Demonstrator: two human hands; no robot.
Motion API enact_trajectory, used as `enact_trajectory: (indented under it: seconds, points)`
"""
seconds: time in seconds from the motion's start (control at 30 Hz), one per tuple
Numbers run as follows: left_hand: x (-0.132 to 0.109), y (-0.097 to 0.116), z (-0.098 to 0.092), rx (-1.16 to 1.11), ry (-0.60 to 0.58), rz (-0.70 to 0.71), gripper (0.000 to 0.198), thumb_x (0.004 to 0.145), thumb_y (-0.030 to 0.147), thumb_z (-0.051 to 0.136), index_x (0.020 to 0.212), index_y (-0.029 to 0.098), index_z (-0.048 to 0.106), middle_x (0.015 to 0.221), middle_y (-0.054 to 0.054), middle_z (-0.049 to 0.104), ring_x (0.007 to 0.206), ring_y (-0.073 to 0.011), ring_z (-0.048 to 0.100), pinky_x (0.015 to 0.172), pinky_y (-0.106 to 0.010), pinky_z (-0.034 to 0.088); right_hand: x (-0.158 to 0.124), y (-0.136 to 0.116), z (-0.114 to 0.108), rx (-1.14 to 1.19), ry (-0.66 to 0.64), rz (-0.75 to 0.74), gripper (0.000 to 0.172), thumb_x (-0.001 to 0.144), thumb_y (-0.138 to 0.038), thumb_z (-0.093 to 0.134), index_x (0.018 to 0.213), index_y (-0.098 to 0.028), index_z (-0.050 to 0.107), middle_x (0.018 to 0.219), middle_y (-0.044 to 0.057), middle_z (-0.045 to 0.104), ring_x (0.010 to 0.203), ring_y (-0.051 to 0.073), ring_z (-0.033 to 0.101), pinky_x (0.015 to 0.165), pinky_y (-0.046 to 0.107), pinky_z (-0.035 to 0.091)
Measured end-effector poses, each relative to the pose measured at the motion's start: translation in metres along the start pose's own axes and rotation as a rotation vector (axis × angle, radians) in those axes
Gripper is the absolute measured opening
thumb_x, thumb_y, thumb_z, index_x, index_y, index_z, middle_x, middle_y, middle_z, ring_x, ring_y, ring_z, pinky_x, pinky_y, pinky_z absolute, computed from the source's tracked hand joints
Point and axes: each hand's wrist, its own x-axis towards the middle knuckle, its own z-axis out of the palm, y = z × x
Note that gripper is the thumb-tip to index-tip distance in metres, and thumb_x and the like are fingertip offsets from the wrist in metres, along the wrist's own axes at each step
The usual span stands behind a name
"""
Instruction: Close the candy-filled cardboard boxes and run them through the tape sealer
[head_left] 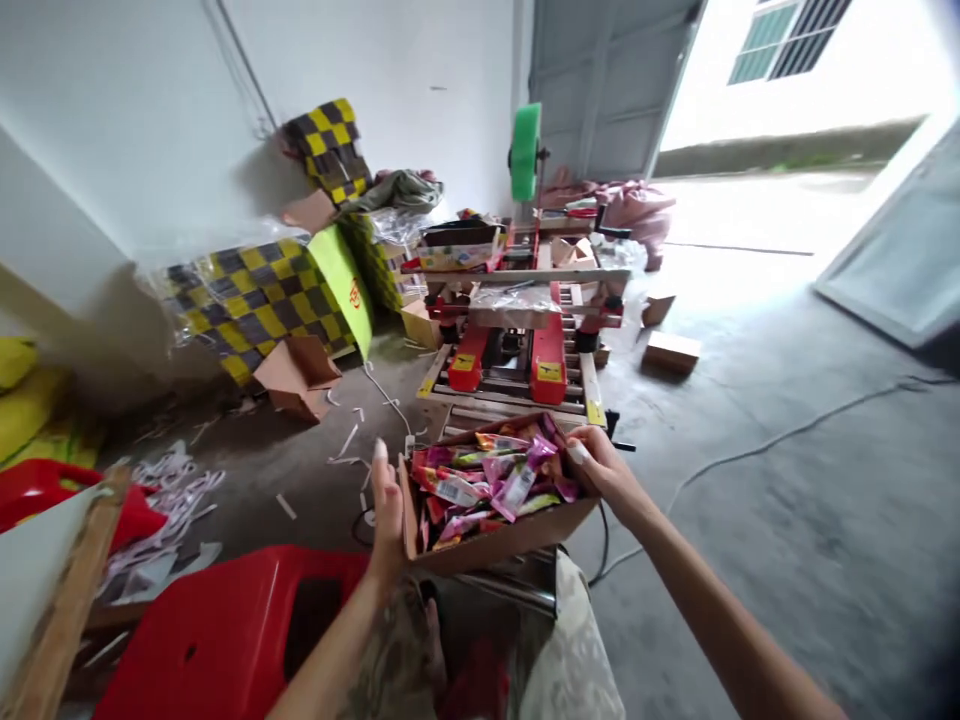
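An open cardboard box [517, 538] full of small wrapped snack packets [491, 475], mostly pink, purple and red, is between my hands at the near end of a roller conveyor. My left hand [386, 520] is pressed along the box's left side, thumb up; its other fingers are largely hidden. At the right back corner, my right hand [606, 472] grips the box wall, with fingertips over the rim. Just beyond the box stands a carton sealing machine [549, 350] with red side belts and a green tape roll [525, 152] above it.
Red plastic stools [217, 640] stand at the near left, beside a wood-edged board [75, 600]. Yellow-and-black checkered stacks [247, 290] and an open carton [298, 378] are along the left. A cable [757, 445] crosses the floor on the right, near a small box [672, 352].
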Motion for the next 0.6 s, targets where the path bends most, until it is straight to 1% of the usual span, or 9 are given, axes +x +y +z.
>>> enact_trajectory:
  seconds: [0.07,0.13,0.2,0.23,0.33,0.43,0.5,0.53,0.6]
  points:
    - [0.016,0.015,-0.013,0.069,-0.116,0.207,0.067,0.092,0.058,0.022,0.147,0.030,-0.002,0.156,-0.006,-0.001,0.142,-0.0250,0.002,0.115,-0.045,0.016,0.006,-0.009,-0.013,-0.156,-0.155,-0.061,0.044,0.081,-0.065,0.046,0.076,-0.021,0.041,0.065,-0.001,0.049,0.059,0.016,0.048,0.053,0.026,0.040]
    - [0.029,0.029,-0.014,0.178,-0.345,0.464,0.073,0.089,0.062,0.030,0.147,0.032,-0.003,0.155,-0.006,-0.006,0.141,-0.0272,-0.001,0.114,-0.047,0.013,0.014,-0.023,-0.019,-0.294,-0.379,-0.159,0.041,0.084,-0.059,0.046,0.072,-0.021,0.038,0.064,-0.002,0.047,0.057,0.014,0.046,0.051,0.024,0.036]
    - [0.036,0.037,-0.001,0.285,-0.594,0.646,0.074,0.089,0.061,0.031,0.147,0.031,-0.003,0.155,-0.007,-0.001,0.142,-0.0257,0.003,0.115,-0.046,0.013,0.020,-0.036,-0.015,-0.466,-0.586,-0.225,0.035,0.084,-0.053,0.050,0.075,-0.020,0.043,0.070,0.000,0.053,0.061,0.015,0.050,0.053,0.024,0.037]
    - [0.036,0.039,0.008,0.344,-0.700,0.685,0.073,0.090,0.058,0.033,0.147,0.030,-0.002,0.155,-0.007,0.005,0.142,-0.0244,0.006,0.115,-0.045,0.013,0.022,-0.041,-0.009,-0.562,-0.661,-0.256,0.031,0.084,-0.050,0.053,0.080,-0.020,0.047,0.076,0.002,0.058,0.065,0.016,0.053,0.054,0.024,0.038]
    - [0.031,0.033,0.037,0.517,-0.917,0.645,0.064,0.093,0.044,0.037,0.147,0.021,0.013,0.151,-0.009,0.023,0.141,-0.0217,0.014,0.116,-0.043,0.010,0.026,-0.049,0.021,-0.865,-0.732,-0.350,0.030,0.078,-0.037,0.064,0.095,-0.015,0.057,0.087,0.011,0.065,0.076,0.024,0.061,0.063,0.028,0.042]
    - [0.027,0.024,0.050,0.593,-0.988,0.566,0.060,0.092,0.040,0.039,0.144,0.014,0.024,0.150,-0.012,0.026,0.140,-0.0227,0.019,0.116,-0.042,0.013,0.028,-0.054,0.044,-1.036,-0.773,-0.313,0.039,0.077,-0.036,0.064,0.105,-0.008,0.061,0.089,0.017,0.066,0.083,0.029,0.062,0.071,0.033,0.046]
    - [0.026,0.021,0.052,0.607,-1.011,0.538,0.060,0.092,0.040,0.039,0.143,0.013,0.027,0.150,-0.012,0.026,0.139,-0.0229,0.022,0.115,-0.041,0.017,0.029,-0.059,0.045,-1.039,-0.831,-0.218,0.047,0.078,-0.045,0.063,0.105,-0.006,0.062,0.089,0.018,0.066,0.083,0.030,0.063,0.071,0.034,0.047]
    - [0.026,0.020,0.052,0.610,-1.014,0.531,0.059,0.092,0.040,0.039,0.143,0.013,0.028,0.150,-0.013,0.026,0.139,-0.0230,0.023,0.114,-0.040,0.019,0.029,-0.061,0.042,-1.016,-0.866,-0.173,0.053,0.074,-0.051,0.065,0.104,-0.007,0.063,0.089,0.016,0.066,0.082,0.029,0.063,0.070,0.033,0.047]
    - [0.026,0.020,0.052,0.608,-1.005,0.529,0.058,0.092,0.040,0.039,0.142,0.013,0.030,0.149,-0.013,0.028,0.138,-0.0234,0.024,0.114,-0.041,0.020,0.027,-0.065,0.029,-0.949,-0.936,-0.129,0.065,0.059,-0.056,0.076,0.103,-0.010,0.064,0.090,0.013,0.065,0.081,0.027,0.062,0.066,0.030,0.048]
